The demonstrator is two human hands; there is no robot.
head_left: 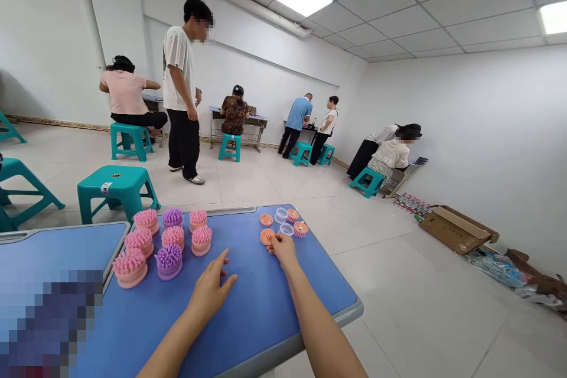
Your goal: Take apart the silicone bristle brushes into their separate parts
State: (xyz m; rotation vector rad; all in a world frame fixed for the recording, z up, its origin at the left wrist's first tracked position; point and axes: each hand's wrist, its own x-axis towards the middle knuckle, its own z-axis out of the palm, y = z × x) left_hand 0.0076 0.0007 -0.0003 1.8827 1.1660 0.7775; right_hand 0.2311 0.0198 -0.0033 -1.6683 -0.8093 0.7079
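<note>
Pale tiled floor (398,289) spreads through the room, with the blue-topped counter (266,307) in the foreground. Beyond it, a person in a white T-shirt (179,82) stands behind a teal plastic stool (116,180). The left hand (215,283) is half open and empty, thumb parted from the fingers, over the middle of the counter; whether it touches the surface cannot be told. The right hand (283,248) is nearly closed, pinching the right edge of an orange disc (264,237) at the counter's far right; whether the disc is lifted is unclear. To the left stand eight round bristle brushes, bristles up: six pink brushes (201,240) and two purple brushes (169,261). Beyond the right hand are two orange bristled heads (300,229) with white stems, just beside two clear plastic rings (286,229). Another orange disc (266,220), smaller in view, lies near the rings.
</note>
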